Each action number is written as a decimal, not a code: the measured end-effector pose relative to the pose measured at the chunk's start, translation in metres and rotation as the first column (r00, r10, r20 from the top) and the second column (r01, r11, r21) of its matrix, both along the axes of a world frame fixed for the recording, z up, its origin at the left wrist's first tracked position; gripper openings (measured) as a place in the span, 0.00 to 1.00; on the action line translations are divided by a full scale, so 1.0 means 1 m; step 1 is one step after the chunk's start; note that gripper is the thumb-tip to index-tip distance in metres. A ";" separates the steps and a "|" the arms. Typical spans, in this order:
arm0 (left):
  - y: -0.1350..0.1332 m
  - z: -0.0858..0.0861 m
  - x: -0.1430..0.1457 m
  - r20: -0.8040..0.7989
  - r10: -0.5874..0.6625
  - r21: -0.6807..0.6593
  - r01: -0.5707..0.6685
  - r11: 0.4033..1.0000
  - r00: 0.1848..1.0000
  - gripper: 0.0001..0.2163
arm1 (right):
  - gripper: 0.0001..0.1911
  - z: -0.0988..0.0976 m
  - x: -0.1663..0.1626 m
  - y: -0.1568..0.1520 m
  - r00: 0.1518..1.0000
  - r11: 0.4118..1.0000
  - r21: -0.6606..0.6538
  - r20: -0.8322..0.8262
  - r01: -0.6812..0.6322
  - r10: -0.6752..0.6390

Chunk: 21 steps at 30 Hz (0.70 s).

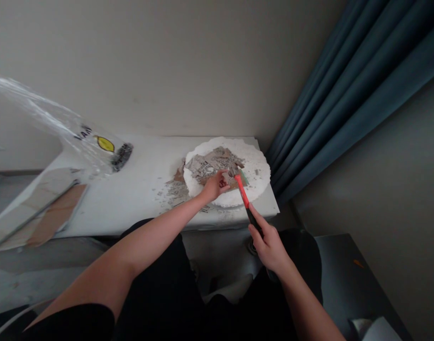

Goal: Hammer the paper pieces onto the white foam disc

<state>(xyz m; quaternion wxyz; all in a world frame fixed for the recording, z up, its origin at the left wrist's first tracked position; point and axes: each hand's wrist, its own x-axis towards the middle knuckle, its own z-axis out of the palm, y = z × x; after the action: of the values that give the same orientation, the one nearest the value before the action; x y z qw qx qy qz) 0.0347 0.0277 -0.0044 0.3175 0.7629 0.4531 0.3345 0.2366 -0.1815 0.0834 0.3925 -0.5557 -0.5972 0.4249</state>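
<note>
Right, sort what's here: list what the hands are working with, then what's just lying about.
In use:
left hand on the paper scraps
right hand holding the red tool
white foam disc under the scraps

Lying about:
plastic bag
cardboard
curtain

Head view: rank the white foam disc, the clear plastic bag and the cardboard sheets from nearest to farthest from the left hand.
1. White foam disc: right under the left hand, which rests on the scraps piled on it.
2. Clear plastic bag: off to the left, on the white table.
3. Cardboard sheets: farthest, at the table's left edge.
</note>
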 end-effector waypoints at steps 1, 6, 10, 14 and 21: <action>0.000 -0.001 0.000 0.003 0.016 -0.001 -0.016 1.000 1.000 0.29 | 0.32 0.000 0.000 0.000 1.000 1.000 -0.002 -0.002 -0.002 0.002; 0.000 -0.002 0.003 0.022 0.020 -0.009 -0.019 1.000 1.000 0.26 | 0.31 0.003 0.000 0.000 1.000 1.000 0.002 0.014 -0.016 0.016; 0.000 0.000 0.002 0.030 0.021 -0.001 -0.021 1.000 0.999 0.26 | 0.31 0.001 0.000 0.001 0.999 0.999 0.027 0.039 -0.033 0.032; 0.000 0.001 0.001 0.030 0.007 -0.017 -0.007 1.000 1.000 0.25 | 0.31 -0.003 0.002 0.002 0.998 0.999 0.040 0.057 -0.036 0.034; 0.002 0.000 0.001 0.009 0.048 -0.018 -0.048 0.999 0.999 0.27 | 0.31 -0.004 0.001 0.001 0.995 0.996 0.057 0.084 -0.063 0.058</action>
<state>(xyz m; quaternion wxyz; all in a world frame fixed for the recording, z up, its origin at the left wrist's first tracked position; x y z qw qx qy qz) 0.0360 0.0299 -0.0048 0.3183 0.7473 0.4729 0.3416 0.2379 -0.1809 0.0792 0.3711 -0.5425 -0.6416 0.3953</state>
